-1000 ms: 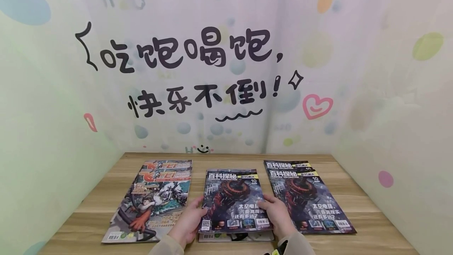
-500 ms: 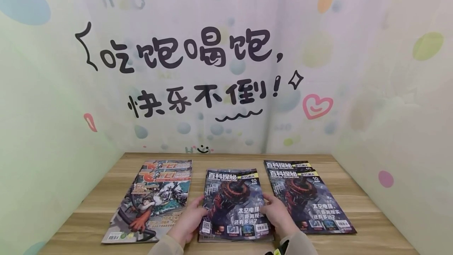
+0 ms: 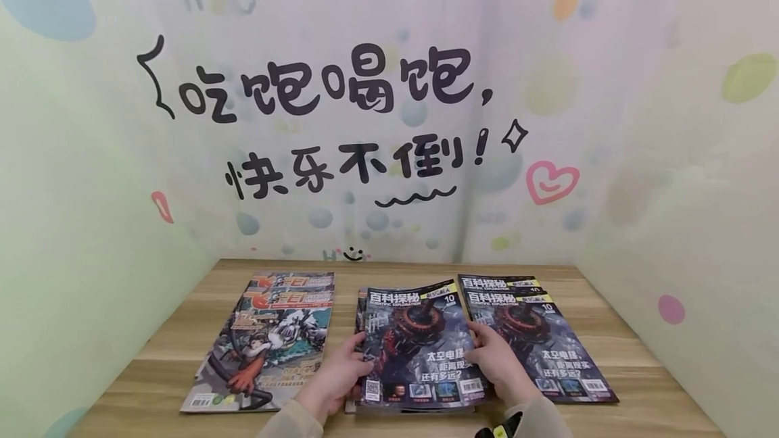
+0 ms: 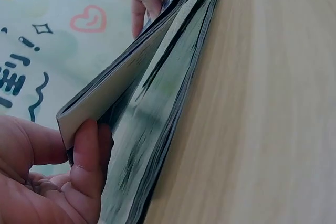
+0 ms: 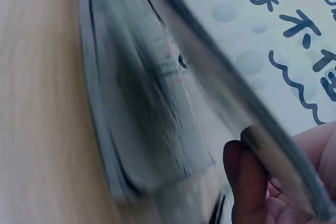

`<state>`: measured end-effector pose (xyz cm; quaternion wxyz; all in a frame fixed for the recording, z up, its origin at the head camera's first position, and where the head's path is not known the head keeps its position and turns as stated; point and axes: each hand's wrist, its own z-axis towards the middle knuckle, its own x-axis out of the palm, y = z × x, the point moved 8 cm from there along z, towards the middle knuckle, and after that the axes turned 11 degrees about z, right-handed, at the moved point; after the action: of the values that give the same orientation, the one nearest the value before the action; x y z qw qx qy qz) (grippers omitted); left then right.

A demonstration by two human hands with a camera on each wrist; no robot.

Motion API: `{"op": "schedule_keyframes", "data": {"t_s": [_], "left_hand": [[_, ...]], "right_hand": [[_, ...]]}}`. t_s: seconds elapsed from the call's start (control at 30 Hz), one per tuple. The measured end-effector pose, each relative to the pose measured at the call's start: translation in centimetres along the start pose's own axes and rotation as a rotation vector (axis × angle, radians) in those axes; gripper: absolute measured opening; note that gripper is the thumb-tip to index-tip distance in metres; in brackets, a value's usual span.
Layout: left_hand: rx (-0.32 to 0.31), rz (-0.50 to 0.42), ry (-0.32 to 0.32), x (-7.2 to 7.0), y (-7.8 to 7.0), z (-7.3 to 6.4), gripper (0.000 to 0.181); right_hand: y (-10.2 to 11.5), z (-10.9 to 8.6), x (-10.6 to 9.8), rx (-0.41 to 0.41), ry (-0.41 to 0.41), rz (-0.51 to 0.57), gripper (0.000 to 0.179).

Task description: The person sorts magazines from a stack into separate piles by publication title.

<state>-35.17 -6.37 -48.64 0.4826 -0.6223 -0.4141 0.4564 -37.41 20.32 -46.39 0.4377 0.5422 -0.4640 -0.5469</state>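
Observation:
Both hands hold a dark-covered magazine (image 3: 420, 357) in the middle of the table, raised a little above the stack under it. My left hand (image 3: 333, 376) pinches its left edge, thumb on top and fingers below. On the opposite edge my right hand (image 3: 500, 361) pinches it likewise. In the left wrist view the held magazine (image 4: 113, 80) slants away from the lower magazine (image 4: 157, 108), leaving a wedge-shaped gap. The right wrist view is blurred, but fingers (image 5: 247, 182) curl under the edge. Most of the lower stack is hidden in the head view.
To the left lie overlapping comic-style magazines (image 3: 262, 357). On the right, close to my right hand, are overlapping magazines (image 3: 566, 350) with the same dark cover as the held one. The wooden table (image 3: 146, 384) ends at a printed curtain wall (image 3: 341, 222).
The held magazine has come up off the middle stack and shifted slightly right, now tilted, with both hands moving along. The head view has also shifted slightly.

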Motion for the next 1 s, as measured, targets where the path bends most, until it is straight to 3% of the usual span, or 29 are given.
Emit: {"op": "schedule_keyframes", "data": {"t_s": [0.17, 0.37, 0.7, 1.0], "left_hand": [[0.007, -0.025, -0.004, 1.4, -0.5, 0.0, 0.068], [0.010, -0.103, 0.001, 3.6, -1.0, 0.4, 0.067], [0.012, -0.153, 0.043, 9.3, -2.2, 1.6, 0.069], [0.026, -0.199, 0.036, 13.8, -2.9, 1.9, 0.069]], "right_hand": [[-0.4, -0.1, -1.4, 0.002, 0.007, 0.049, 0.066], [-0.8, 0.0, -3.7, -0.011, 0.000, 0.035, 0.064], [-2.7, -0.2, -9.7, 0.043, -0.018, -0.008, 0.067], [-3.5, -0.5, -14.3, 0.047, 0.020, 0.004, 0.072]]}}
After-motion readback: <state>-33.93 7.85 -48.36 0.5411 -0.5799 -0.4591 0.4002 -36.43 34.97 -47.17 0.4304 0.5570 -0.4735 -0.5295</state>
